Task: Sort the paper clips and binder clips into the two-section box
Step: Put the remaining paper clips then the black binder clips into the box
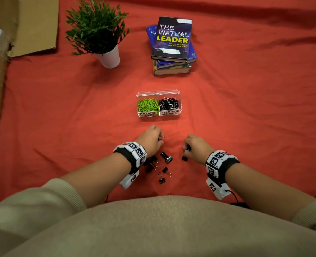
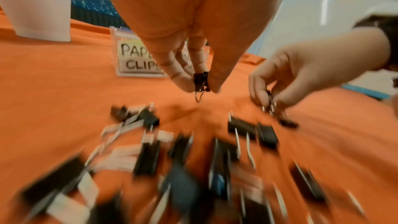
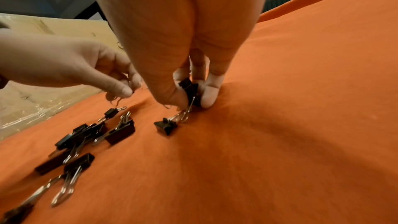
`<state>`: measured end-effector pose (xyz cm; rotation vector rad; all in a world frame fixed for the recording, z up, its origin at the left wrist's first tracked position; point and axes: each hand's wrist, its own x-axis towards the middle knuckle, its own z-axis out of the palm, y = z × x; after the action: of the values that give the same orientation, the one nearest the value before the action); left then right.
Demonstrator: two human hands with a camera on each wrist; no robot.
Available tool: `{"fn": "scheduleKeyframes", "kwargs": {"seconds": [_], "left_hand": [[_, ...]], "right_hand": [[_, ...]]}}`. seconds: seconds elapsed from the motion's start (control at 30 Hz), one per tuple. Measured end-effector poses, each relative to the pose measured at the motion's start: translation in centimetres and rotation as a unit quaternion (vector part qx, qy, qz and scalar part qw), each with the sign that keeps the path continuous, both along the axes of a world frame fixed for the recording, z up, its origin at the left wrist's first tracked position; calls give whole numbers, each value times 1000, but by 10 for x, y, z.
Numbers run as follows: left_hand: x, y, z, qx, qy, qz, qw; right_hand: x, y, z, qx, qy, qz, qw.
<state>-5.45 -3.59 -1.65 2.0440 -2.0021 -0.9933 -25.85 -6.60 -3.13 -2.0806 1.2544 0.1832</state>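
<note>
Red cloth [image 1: 60, 108] carries small black binder clips [image 1: 165, 165] with silver handles.

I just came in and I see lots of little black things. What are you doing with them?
A person is sorting clips into a clear box. Green paper clips fill its left half and black binder clips its right. More binder clips lie loose on the red cloth. The left hand pinches one clip, and the right hand pinches another right at the cloth.
</note>
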Motion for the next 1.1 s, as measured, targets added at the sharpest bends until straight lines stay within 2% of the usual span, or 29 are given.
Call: {"fn": "scheduleKeyframes", "kwargs": {"seconds": [0.1, 0.23, 0.3, 0.37, 0.43, 0.57, 0.7, 0.77, 0.87, 0.97, 1.1], "left_hand": [[-4, -29, 17, -40, 39, 42, 998], [-3, -76, 33, -77, 28, 118, 990], [-2, -95, 37, -82, 29, 137, 987], [-4, -108, 35, -79, 27, 139, 987], [-5, -114, 30, -69, 13, 121, 990], [-3, -110, 24, -67, -3, 65, 996], [4, -77, 24, -98, 4, 78, 992], [5, -53, 22, -77, 15, 36, 996], [2, -16, 12, -7, 1, -80, 997], [-2, 12, 1, 50, -29, -164, 985], [-4, 28, -5, 49, -61, -187, 979]], "right_hand": [[5, -12, 2, 27, -52, -93, 994], [19, -47, 22, 70, -166, -243, 953], [28, -71, 36, 67, -202, -281, 936], [39, -94, 48, 51, -223, -283, 931], [50, -112, 55, 28, -229, -268, 935], [69, -130, 53, -29, -170, -219, 960], [75, -132, 45, -55, -117, -160, 979], [75, -131, 42, -63, -109, -133, 983], [70, -117, 44, -95, -109, -91, 985], [57, -82, 47, -43, -59, -22, 997], [33, -26, 28, 59, 106, 119, 986]]}}
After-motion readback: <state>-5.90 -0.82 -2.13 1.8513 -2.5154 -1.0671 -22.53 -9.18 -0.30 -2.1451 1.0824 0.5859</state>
